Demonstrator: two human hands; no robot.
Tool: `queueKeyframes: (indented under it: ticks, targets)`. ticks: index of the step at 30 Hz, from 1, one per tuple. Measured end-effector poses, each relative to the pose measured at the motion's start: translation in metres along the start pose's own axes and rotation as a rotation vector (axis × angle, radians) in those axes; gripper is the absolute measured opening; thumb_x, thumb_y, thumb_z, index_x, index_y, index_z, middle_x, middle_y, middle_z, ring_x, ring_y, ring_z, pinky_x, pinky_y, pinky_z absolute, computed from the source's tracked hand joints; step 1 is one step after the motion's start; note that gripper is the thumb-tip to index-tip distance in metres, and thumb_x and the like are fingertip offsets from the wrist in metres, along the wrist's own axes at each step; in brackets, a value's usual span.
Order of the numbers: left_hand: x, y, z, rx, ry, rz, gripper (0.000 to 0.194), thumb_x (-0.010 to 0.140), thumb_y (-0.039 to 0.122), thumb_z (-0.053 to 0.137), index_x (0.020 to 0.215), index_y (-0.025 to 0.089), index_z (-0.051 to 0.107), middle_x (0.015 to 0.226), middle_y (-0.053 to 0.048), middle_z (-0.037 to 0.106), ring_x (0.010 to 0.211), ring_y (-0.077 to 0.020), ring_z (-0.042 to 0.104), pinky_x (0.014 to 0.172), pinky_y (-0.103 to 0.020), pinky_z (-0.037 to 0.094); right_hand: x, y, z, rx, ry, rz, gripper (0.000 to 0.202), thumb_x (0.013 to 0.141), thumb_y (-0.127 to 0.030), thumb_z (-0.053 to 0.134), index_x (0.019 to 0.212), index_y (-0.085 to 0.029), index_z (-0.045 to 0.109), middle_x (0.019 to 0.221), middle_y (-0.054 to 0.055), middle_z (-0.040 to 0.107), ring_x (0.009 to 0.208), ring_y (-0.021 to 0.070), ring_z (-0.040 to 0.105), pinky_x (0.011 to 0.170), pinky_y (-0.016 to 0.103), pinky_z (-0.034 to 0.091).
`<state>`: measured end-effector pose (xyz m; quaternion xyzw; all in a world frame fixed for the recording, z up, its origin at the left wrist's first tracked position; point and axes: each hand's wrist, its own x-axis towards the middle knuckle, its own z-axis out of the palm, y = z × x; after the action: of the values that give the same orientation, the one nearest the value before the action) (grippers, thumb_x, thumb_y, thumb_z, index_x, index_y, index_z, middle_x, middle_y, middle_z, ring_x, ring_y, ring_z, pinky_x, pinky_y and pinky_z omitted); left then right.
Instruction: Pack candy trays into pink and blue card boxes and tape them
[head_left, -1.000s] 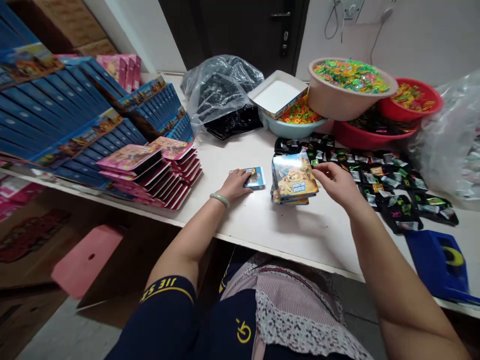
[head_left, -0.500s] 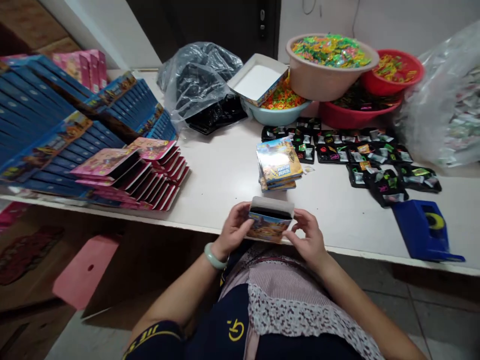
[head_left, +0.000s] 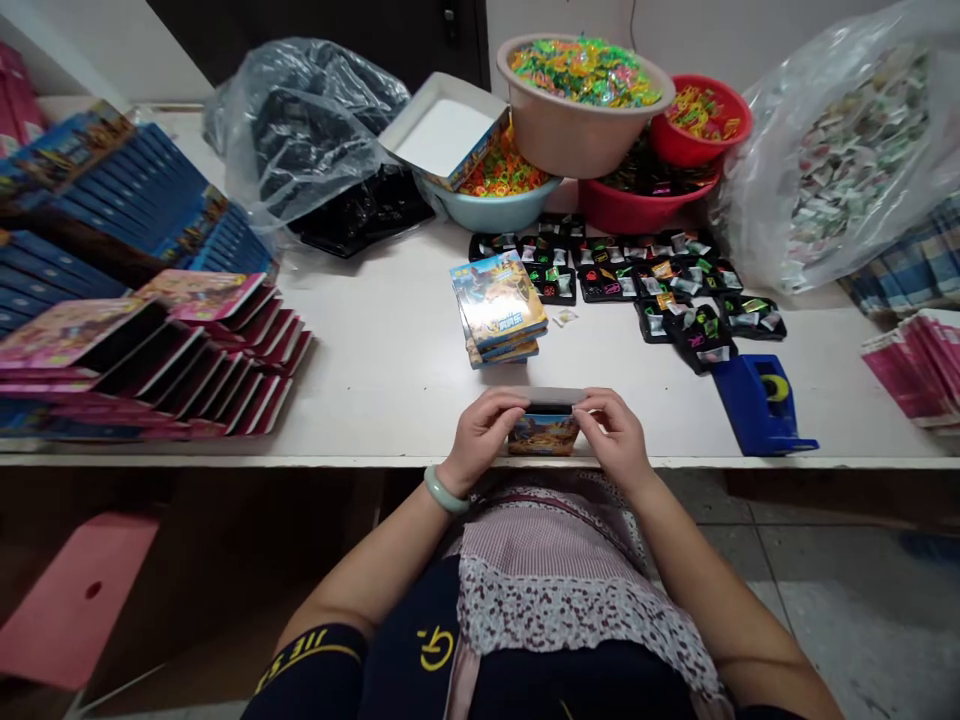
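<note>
A small printed cardboard box [head_left: 543, 435] stands at the table's front edge with its grey top flap raised and a dark inside showing. My left hand [head_left: 484, 435] grips its left side, thumb and fingers at the upper corner. On the right side, my right hand [head_left: 613, 432] pinches the other upper corner. Just beyond the box lies a short stack of blue and yellow printed boxes [head_left: 499, 300]. Behind and to the right of that stack, several black trays [head_left: 607, 283] hold small wrapped pieces and coloured bits.
Pink boxes [head_left: 210, 350] and blue boxes [head_left: 142, 190] are piled at left. Basins [head_left: 585, 140] of coloured pieces stand at the back beside a clear bag [head_left: 315, 130]. A blue tape dispenser [head_left: 757, 405] sits at right, below a large filled bag [head_left: 832, 170].
My view has shifted to the right. Both hands have moved up to the box's top corners, and the box now sits more upright and square to me.
</note>
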<state>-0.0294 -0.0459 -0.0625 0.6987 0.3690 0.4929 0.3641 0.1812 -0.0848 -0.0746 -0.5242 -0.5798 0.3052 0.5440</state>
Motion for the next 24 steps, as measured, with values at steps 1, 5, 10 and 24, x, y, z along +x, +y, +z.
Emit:
queueKeyframes:
  ticks: [1, 5, 10, 24]
  targets:
    - [0.001, 0.001, 0.001, -0.027, 0.008, -0.022, 0.018, 0.090, 0.021, 0.061, 0.107, 0.020, 0.068, 0.096, -0.006, 0.069, 0.091, -0.0151, 0.066, 0.080, -0.028, 0.056, 0.001, -0.002, -0.001, 0.061, -0.001, 0.047, 0.013, 0.088, -0.033, 0.062, 0.099, -0.026, 0.063, 0.097, 0.004, 0.065, 0.086, 0.0176, 0.064, 0.065, 0.029, 0.056]
    - [-0.001, 0.001, -0.005, -0.037, -0.126, 0.165, 0.021, 0.088, 0.016, 0.062, 0.109, 0.020, 0.064, 0.105, -0.008, 0.069, 0.096, -0.0157, 0.067, 0.083, -0.029, 0.056, 0.002, -0.006, -0.014, 0.097, -0.181, -0.012, 0.014, 0.087, -0.031, 0.064, 0.101, -0.027, 0.063, 0.101, 0.004, 0.064, 0.092, 0.0180, 0.063, 0.065, 0.028, 0.055]
    - [-0.004, 0.004, -0.009, 0.017, -0.251, 0.317, 0.024, 0.081, 0.020, 0.073, 0.102, 0.018, 0.061, 0.109, -0.012, 0.068, 0.100, -0.0192, 0.066, 0.082, -0.033, 0.057, -0.002, -0.015, -0.021, -0.062, -0.262, -0.208, 0.016, 0.081, -0.025, 0.073, 0.094, -0.025, 0.062, 0.102, 0.005, 0.065, 0.092, 0.0184, 0.062, 0.075, 0.033, 0.055]
    - [-0.005, -0.002, -0.026, 0.213, -0.418, 0.456, 0.031, 0.088, 0.017, 0.064, 0.117, 0.024, 0.058, 0.119, -0.011, 0.064, 0.104, -0.0169, 0.065, 0.080, -0.030, 0.059, -0.014, -0.004, -0.025, -0.196, -0.274, -0.482, 0.033, 0.089, -0.014, 0.061, 0.116, -0.031, 0.060, 0.114, 0.006, 0.064, 0.100, 0.0184, 0.064, 0.078, 0.034, 0.059]
